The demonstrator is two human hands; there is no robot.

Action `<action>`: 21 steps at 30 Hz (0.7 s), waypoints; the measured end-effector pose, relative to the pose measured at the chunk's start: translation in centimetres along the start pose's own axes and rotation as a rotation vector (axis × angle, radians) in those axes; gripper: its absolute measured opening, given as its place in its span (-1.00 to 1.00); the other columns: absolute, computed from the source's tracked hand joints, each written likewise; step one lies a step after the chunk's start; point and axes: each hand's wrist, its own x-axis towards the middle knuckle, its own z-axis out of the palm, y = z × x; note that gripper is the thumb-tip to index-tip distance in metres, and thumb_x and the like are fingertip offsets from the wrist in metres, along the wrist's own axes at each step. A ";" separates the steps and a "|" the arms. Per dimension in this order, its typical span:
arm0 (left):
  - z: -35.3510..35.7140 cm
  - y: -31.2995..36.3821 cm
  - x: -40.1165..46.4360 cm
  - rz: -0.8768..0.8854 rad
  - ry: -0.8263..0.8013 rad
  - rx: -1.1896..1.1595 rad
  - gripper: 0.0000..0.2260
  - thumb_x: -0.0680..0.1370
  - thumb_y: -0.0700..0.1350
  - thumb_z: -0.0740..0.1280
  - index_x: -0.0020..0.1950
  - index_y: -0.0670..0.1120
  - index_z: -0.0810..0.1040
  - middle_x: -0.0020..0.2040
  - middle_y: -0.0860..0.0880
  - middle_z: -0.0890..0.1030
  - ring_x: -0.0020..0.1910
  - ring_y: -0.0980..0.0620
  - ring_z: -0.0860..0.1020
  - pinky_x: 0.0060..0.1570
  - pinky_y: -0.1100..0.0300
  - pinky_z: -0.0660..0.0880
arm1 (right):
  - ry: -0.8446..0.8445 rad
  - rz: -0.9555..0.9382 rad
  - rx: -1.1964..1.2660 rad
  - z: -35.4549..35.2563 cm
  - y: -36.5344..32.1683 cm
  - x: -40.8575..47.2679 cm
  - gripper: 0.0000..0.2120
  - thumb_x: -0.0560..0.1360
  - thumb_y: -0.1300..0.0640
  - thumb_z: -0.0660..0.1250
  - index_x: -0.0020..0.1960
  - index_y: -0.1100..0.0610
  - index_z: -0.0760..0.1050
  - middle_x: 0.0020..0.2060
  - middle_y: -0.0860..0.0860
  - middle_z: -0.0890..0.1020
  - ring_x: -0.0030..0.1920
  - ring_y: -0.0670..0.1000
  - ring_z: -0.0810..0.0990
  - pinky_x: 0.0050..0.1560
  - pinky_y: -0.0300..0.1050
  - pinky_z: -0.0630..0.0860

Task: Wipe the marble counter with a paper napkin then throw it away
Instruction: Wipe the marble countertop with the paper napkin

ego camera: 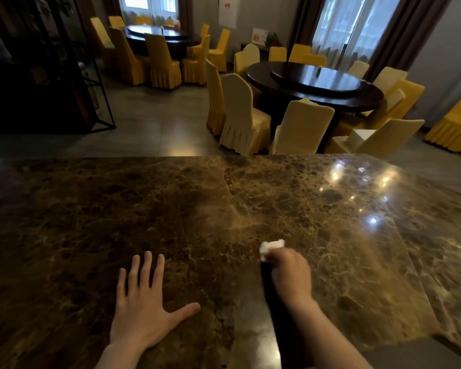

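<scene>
White napkin crumpled, no clear axis

Most of the paper napkin is hidden in the right hand; marble counter cut off L, R & bottom.

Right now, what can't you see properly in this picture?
- Paper napkin, head view: mostly hidden inside the closed right hand.
- Bin for throwing it away: nowhere in the frame.
- Marble counter: near edge and both ends cut off by the frame.
- Counter under the flat left hand: covered.
- Wall notices: too small to read.
</scene>
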 end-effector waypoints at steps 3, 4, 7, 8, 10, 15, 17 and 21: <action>0.2 -0.2 0.1 -0.005 0.004 -0.001 0.30 0.11 0.83 -0.23 0.63 0.08 -0.45 0.65 -0.01 -0.47 0.60 -0.08 -0.52 0.64 -0.22 -0.37 | 0.070 0.152 0.012 1.2 -2.5 1.7 -0.85 0.50 0.27 0.37 -0.10 0.11 0.71 -0.15 0.11 0.73 -0.10 0.16 0.68 -0.19 -0.07 0.48; 0.3 -0.2 0.2 -0.007 0.010 -0.005 0.30 0.11 0.83 -0.23 0.62 0.08 -0.45 0.65 -0.01 -0.47 0.60 -0.07 -0.52 0.64 -0.22 -0.38 | 0.041 0.121 0.023 2.2 -4.2 1.5 -0.84 0.51 0.28 0.35 -0.09 0.12 0.70 -0.14 0.08 0.73 -0.10 0.11 0.67 -0.15 -0.07 0.51; 0.6 -0.4 0.4 -0.009 0.037 -0.007 0.28 0.13 0.83 -0.20 0.62 0.09 -0.45 0.66 0.00 -0.44 0.61 -0.07 -0.50 0.64 -0.21 -0.37 | -0.072 -0.122 0.109 4.3 -8.0 -0.6 -0.80 0.49 0.30 0.34 -0.07 0.07 0.69 -0.11 -0.03 0.70 -0.07 -0.01 0.61 -0.07 -0.10 0.55; 0.7 -0.5 0.5 -0.009 0.037 -0.004 0.28 0.13 0.83 -0.20 0.62 0.09 -0.44 0.66 0.00 -0.43 0.61 -0.06 -0.49 0.64 -0.21 -0.37 | -0.141 -0.217 0.126 4.4 -8.0 -1.3 -0.80 0.49 0.30 0.35 -0.07 0.04 0.68 -0.11 -0.06 0.69 -0.06 -0.03 0.59 -0.07 -0.10 0.55; 0.8 -0.6 0.5 -0.007 0.046 -0.010 0.28 0.13 0.84 -0.19 0.62 0.10 -0.43 0.67 0.00 -0.42 0.62 -0.06 -0.48 0.65 -0.20 -0.37 | -0.219 -0.383 0.110 3.7 -6.4 -2.6 -0.86 0.51 0.19 0.37 -0.05 -0.02 0.64 -0.11 -0.11 0.67 -0.07 -0.08 0.56 -0.10 -0.11 0.55; 0.5 -0.5 0.3 -0.002 0.044 -0.025 0.29 0.12 0.84 -0.17 0.63 0.11 -0.42 0.66 0.02 -0.44 0.61 -0.04 -0.50 0.64 -0.18 -0.40 | 0.061 0.023 0.055 -0.5 2.2 -1.0 -0.90 0.47 0.18 0.44 -0.08 0.00 0.66 -0.23 0.00 0.72 -0.21 0.07 0.65 -0.25 -0.08 0.51; 0.4 -0.5 0.3 -0.006 0.031 -0.019 0.29 0.12 0.84 -0.18 0.62 0.11 -0.44 0.65 0.02 -0.45 0.61 -0.05 -0.50 0.64 -0.19 -0.40 | 0.135 0.239 0.062 -1.4 3.9 0.9 -0.76 0.50 0.26 0.39 0.11 0.02 0.63 -0.17 0.13 0.74 -0.15 0.21 0.68 -0.21 -0.01 0.54; 0.2 -0.1 0.3 -0.013 0.023 -0.012 0.28 0.11 0.83 -0.22 0.60 0.09 -0.46 0.65 -0.01 -0.45 0.62 -0.08 -0.48 0.65 -0.21 -0.36 | 0.137 0.106 0.114 2.3 -2.1 -0.2 -0.70 0.53 0.29 0.37 0.17 0.01 0.67 0.03 0.00 0.73 0.02 -0.01 0.66 -0.01 -0.18 0.50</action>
